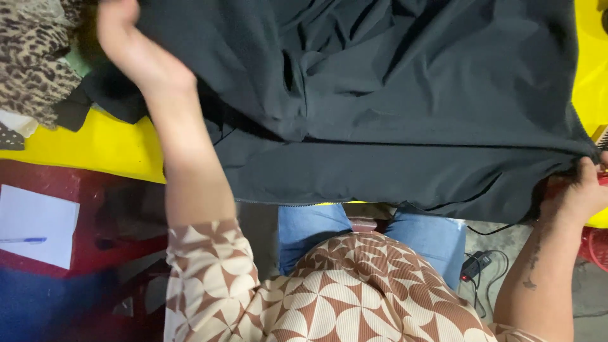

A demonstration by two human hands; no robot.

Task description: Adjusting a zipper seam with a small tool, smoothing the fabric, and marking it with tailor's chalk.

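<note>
A large dark grey garment (392, 107) lies spread over a yellow table (95, 145) and hangs over its near edge. My left hand (123, 31) reaches far up at the top left and grips the cloth there. My right hand (586, 187) pinches the garment's lower right corner at the table's edge, pulling the hem taut. A seam runs across the cloth between the two hands. My lap in blue jeans and a brown-and-cream patterned top fills the bottom of the view.
A leopard-print cloth (31, 57) is piled at the top left. A white sheet of paper (38, 225) with a blue pen (22, 240) rests on a red surface at the left. A black cable and plug (475, 266) lie on the floor.
</note>
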